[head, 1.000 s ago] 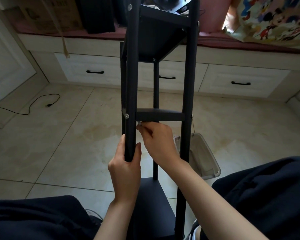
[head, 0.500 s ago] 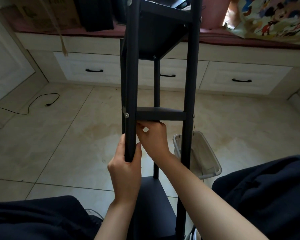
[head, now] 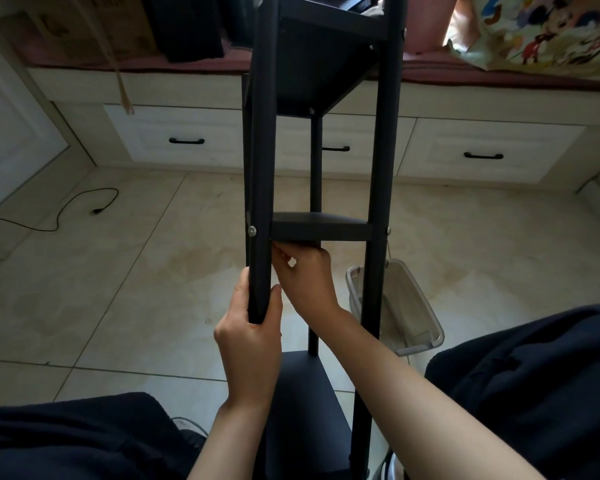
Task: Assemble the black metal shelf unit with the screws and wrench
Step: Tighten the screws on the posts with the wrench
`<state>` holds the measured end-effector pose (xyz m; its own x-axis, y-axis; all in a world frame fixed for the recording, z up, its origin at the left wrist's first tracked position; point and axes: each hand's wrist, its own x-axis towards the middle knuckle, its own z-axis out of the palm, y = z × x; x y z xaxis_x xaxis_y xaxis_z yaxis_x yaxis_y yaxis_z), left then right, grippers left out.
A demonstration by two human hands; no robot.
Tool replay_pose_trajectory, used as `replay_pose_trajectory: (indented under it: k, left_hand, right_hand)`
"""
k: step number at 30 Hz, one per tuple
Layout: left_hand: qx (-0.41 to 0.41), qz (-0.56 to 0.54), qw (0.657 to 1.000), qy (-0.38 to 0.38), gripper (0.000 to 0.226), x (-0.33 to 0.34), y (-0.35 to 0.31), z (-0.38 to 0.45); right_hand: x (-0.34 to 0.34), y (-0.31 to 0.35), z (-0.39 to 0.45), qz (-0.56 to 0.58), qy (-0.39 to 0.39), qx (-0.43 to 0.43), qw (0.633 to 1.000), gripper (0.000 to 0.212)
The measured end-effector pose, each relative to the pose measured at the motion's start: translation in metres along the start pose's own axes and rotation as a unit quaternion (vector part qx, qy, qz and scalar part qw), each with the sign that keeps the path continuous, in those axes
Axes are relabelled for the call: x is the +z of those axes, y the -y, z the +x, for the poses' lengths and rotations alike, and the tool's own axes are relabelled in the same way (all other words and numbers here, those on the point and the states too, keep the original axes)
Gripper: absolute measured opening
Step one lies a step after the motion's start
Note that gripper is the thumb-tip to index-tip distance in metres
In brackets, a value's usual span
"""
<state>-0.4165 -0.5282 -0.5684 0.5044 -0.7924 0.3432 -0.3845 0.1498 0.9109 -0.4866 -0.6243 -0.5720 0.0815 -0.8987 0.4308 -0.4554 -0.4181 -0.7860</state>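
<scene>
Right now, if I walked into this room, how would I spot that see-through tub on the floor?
Find the black shelf unit the person is holding upright on the tiled floor. Just behind its right-hand post, low down beside the person's knee, lies the clear plastic tub. It is the only transparent thing there, unlike the black cable lying far to the left.

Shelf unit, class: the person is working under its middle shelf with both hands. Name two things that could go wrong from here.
1. The right hand works by feel under the middle shelf; a small part could drop to the floor tiles, missing the clear plastic tray.
2. Only the left hand grips the front post; the tilted frame might twist or slip.
</scene>
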Motion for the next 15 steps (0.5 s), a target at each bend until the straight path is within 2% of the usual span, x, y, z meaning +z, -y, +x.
replay_pose_trajectory:
  k: [3, 6, 11, 15]
  left_hand:
    - [0.001, -0.001, 1.000, 0.005, 0.055, 0.000, 0.000, 0.001]
    - [-0.003, 0.004, 1.000, 0.009, 0.044, 0.000, 0.002, 0.001]
    - [-0.003, 0.004, 1.000, 0.017, 0.041, -0.001, 0.000, -0.002]
    - [-0.020, 0.008, 1.000, 0.012, 0.040, -0.001, 0.003, -0.003]
  right_hand:
    - [-0.012, 0.001, -0.015, -0.019, 0.069, 0.033, 0.997, 0.017]
    - [-0.032, 0.011, -0.032, -0.033, 0.107, 0.044, 0.993, 0.018]
    - [-0.080, 0.039, -0.035, -0.104, 0.178, 0.048, 0.977, 0.021]
    - [-0.128, 0.060, -0.013, -0.108, 0.157, 0.014, 0.982, 0.018]
